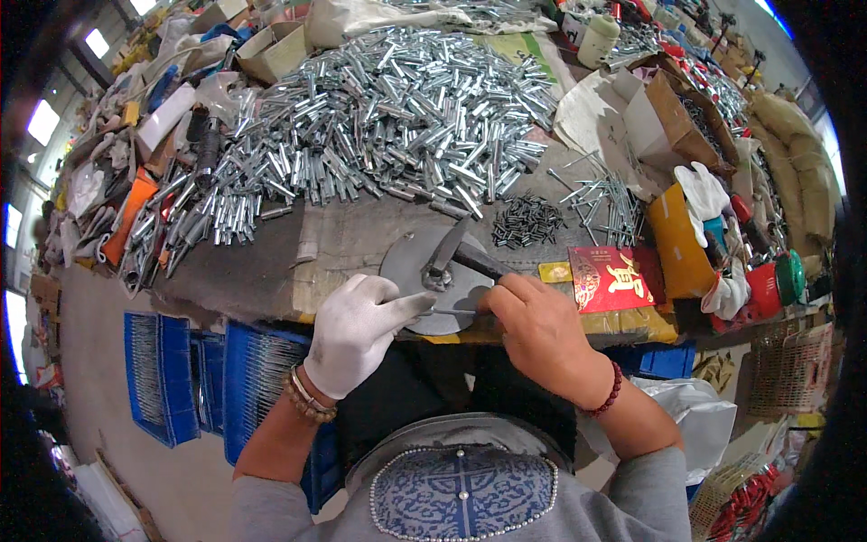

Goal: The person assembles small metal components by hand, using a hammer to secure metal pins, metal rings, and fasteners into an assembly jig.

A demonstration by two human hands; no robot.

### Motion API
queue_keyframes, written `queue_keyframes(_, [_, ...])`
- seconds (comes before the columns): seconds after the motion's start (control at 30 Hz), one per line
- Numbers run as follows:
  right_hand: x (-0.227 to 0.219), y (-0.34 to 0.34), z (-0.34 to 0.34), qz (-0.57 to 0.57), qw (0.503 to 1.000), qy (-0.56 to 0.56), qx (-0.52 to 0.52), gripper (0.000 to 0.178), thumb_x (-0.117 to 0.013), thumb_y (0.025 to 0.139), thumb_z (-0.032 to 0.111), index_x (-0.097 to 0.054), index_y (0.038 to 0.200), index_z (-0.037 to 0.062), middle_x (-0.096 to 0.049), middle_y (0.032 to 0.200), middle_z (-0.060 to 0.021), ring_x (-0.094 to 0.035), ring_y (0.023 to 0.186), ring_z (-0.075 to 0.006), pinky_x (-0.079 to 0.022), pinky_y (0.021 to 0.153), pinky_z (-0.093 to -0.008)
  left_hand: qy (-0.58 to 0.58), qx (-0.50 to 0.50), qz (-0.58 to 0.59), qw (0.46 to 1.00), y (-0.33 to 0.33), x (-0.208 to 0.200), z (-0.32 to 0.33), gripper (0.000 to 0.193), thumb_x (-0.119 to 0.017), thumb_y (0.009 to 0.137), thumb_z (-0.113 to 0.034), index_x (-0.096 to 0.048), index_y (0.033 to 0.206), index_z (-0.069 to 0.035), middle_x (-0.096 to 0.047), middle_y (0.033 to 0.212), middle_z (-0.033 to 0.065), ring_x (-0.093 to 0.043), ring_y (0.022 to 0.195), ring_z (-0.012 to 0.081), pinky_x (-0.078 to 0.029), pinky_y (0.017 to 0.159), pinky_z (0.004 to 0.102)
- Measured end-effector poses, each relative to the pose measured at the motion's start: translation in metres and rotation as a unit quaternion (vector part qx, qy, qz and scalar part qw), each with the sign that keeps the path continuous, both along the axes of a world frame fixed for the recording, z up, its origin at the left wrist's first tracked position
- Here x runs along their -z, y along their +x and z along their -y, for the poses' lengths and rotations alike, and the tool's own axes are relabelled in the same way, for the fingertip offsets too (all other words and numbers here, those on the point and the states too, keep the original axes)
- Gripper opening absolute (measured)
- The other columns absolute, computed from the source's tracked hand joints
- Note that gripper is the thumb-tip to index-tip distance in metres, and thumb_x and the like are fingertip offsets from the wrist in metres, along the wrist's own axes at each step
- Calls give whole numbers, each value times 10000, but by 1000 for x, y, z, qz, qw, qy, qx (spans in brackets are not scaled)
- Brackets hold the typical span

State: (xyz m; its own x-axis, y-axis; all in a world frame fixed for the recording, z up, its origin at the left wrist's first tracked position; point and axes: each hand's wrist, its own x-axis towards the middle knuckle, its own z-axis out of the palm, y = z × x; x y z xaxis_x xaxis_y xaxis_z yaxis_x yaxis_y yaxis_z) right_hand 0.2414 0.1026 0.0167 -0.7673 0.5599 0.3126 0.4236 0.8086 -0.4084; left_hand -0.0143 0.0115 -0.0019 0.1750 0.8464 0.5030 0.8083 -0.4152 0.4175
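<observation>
At the bench's front edge lies a round grey metal plate (402, 257) with a small metal stub (438, 278) standing near its middle. My left hand (350, 332), in a white glove, is closed with thumb and fingertips around the near end of a thin metal rod (453, 312) over the plate. My bare right hand (546, 336) grips the dark handle of a hammer (479, 261); its head is tilted above the stub. The rod's other end reaches my right fingers, and I cannot tell if they hold it.
A large heap of metal tubes (388, 117) covers the bench's far side. Small dark pins (526, 222), long bolts (610, 203) and a red card (614, 278) lie to the right. Blue crates (163, 379) stand below left. An orange box (679, 239) with gloves sits far right.
</observation>
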Motion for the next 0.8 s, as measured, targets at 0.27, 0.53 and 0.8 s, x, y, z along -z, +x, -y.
queue_keyframes(0.27, [0, -1, -3, 17, 999, 32, -16, 260, -674, 807, 16, -617, 1054, 71, -615, 970, -114, -649, 932, -337, -556, 788, -459, 6, -9, -19, 1000, 0, 2, 2, 452, -848, 746, -14, -818, 1171, -163, -664, 859, 50, -647, 803, 275, -524, 709, 395])
queue_keyframes(0.53, [2, -2, -1, 21, 999, 36, -17, 253, -691, 796, 37, -634, 1038, 84, -631, 993, -93, -652, 946, -317, -565, 795, -442, -2, -4, -21, 1000, -1, 2, 3, 428, -843, 754, -26, -819, 1158, -164, -664, 860, 52, -650, 813, 284, -527, 710, 395])
queue_keyframes(0.8, [-3, 2, -4, -11, 994, 108, -4, 365, -686, 812, 66, -702, 1176, 84, -639, 1012, -64, -639, 943, -281, -551, 782, -413, -5, -17, -12, 1000, 1, 3, 6, 415, -830, 767, -25, -819, 1155, -172, -660, 862, 56, -649, 816, 280, -529, 712, 395])
